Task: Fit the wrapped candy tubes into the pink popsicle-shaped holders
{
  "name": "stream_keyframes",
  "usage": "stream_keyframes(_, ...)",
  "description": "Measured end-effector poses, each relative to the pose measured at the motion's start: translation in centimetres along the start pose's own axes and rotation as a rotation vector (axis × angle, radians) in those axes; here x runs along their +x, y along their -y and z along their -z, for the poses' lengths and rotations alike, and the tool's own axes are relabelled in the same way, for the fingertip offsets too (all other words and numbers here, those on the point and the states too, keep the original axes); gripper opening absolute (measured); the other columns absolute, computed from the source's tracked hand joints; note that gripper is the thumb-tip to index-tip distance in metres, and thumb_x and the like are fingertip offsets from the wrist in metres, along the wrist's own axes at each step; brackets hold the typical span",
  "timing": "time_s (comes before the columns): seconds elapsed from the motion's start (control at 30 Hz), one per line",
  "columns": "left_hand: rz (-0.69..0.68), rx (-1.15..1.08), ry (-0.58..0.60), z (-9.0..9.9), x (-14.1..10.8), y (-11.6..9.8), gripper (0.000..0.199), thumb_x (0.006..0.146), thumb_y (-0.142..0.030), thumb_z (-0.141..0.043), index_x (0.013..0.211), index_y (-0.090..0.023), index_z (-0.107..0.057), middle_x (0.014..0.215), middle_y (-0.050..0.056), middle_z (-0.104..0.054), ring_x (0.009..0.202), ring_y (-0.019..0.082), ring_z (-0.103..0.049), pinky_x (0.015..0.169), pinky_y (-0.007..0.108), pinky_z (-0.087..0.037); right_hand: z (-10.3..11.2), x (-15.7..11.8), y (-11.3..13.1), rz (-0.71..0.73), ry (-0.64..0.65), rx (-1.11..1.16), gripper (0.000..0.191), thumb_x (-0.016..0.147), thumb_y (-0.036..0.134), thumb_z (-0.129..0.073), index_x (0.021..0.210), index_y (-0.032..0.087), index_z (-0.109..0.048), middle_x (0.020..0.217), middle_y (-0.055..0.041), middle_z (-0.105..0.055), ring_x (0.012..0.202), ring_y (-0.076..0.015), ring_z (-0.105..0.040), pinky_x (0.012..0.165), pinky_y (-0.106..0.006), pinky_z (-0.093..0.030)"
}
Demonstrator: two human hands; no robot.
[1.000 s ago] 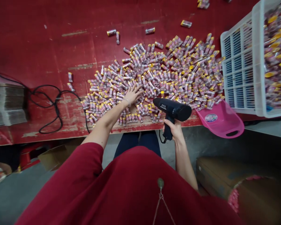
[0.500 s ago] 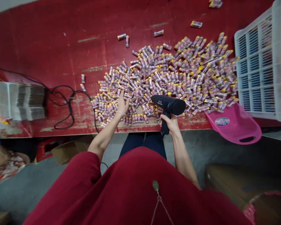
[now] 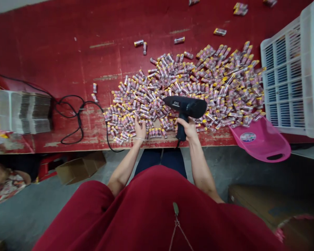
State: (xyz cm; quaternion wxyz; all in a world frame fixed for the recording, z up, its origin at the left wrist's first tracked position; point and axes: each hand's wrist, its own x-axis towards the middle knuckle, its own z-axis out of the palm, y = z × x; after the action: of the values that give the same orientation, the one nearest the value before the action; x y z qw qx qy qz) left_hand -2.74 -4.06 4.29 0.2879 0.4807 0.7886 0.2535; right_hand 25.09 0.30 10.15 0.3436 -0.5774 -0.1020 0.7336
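The right hand [image 3: 189,128] is clenching the handle of a black heat gun [image 3: 185,106], its fingers wrapped around the grip; the gun is lying sideways above the near part of the tubes, with its narrow end pointing left, and the cord is hanging below the handle. The left hand [image 3: 140,129] is open, not clenching anything that I can see; its fingertips are touching the front of the pile, and I cannot tell if they are pressing any tube.

A worn red workbench [image 3: 68,62] is carrying everything; a white plastic crate [image 3: 282,83] is standing at its right end, cut off by the frame, and its contents are hard to make out. A pink plastic scoop [image 3: 261,146] is leaning just below the crate. The wide pile of small clear tubes [image 3: 219,82] is spreading across the bench between the hands and the crate; the tubes are lying at all angles, showing pink and yellow, but their printing is too small to read, and the gun is hiding some. The left arm is reaching forward from a red sleeve [image 3: 99,195], bent slightly at the elbow; a thin bracelet [image 3: 140,138] is circling the wrist.
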Motion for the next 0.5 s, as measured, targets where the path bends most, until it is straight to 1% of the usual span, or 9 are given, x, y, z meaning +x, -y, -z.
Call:
stream_keyframes(0.1,-0.004,-0.014,0.002,0.4,1.0,0.1,0.067,0.101,-0.053,-0.048,0.158,-0.023,-0.030,0.164,0.013,-0.034,0.153,0.021,-0.031,0.126,0.039,-0.028,2.6,-0.4,0.3,0.020,-0.089,-0.021,0.033,0.070,0.052,-0.079,0.070,0.022,-0.064,0.058,-0.0032,-0.065,0.048,-0.0195,-0.060,0.046,-0.035,-0.053)
stream_keyframes(0.17,-0.017,-0.024,0.003,0.4,1.6,0.2,0.069,0.099,-0.054,-0.051,0.158,-0.023,-0.031,0.163,0.013,-0.036,0.153,0.021,-0.031,0.126,0.038,-0.027,4.0,-1.1,0.2,-0.001,-0.102,-0.033,0.034,0.069,0.052,-0.080,0.069,0.022,-0.064,0.056,-0.0027,-0.064,0.045,-0.0184,-0.058,0.043,-0.033,-0.051)
stream_keyframes(0.2,-0.027,-0.030,0.009,0.3,1.9,0.2,0.070,0.098,-0.055,-0.052,0.158,-0.023,-0.031,0.163,0.012,-0.036,0.153,0.022,-0.031,0.126,0.039,-0.027,4.3,-1.5,0.1,-0.015,-0.091,-0.031,0.035,0.068,0.052,-0.081,0.069,0.022,-0.064,0.054,-0.0025,-0.063,0.044,-0.0176,-0.056,0.041,-0.031,-0.049)
stream_keyframes(0.27,-0.049,-0.043,0.033,-0.2,2.5,0.0,0.073,0.097,-0.058,-0.053,0.157,-0.023,-0.032,0.163,0.013,-0.036,0.153,0.023,-0.031,0.126,0.039,-0.026,4.1,-2.0,-0.3,-0.022,-0.069,-0.002,0.036,0.065,0.051,-0.083,0.068,0.021,-0.065,0.055,-0.0020,-0.063,0.042,-0.0160,-0.055,0.038,-0.029,-0.048)
stream_keyframes(0.4,-0.067,-0.062,0.086,-1.9,3.1,-1.1,0.074,0.097,-0.059,-0.052,0.158,-0.022,-0.031,0.164,0.013,-0.035,0.152,0.024,-0.033,0.125,0.039,-0.028,2.0,-2.0,-1.2,-0.006,-0.026,0.078,0.036,0.062,0.048,-0.086,0.071,0.020,-0.066,0.063,-0.0017,-0.067,0.043,-0.0138,-0.056,0.039,-0.026,-0.049)
stream_keyframes(0.5,-0.068,-0.053,0.095,-3.1,3.3,-2.1,0.073,0.098,-0.056,-0.051,0.159,-0.022,-0.028,0.164,0.013,-0.034,0.151,0.024,-0.034,0.125,0.039,-0.029,1.1,-1.9,-1.6,-0.016,0.037,0.085,0.036,0.063,0.050,-0.086,0.072,0.020,-0.067,0.063,-0.0020,-0.068,0.043,-0.0140,-0.056,0.039,-0.027,-0.049)
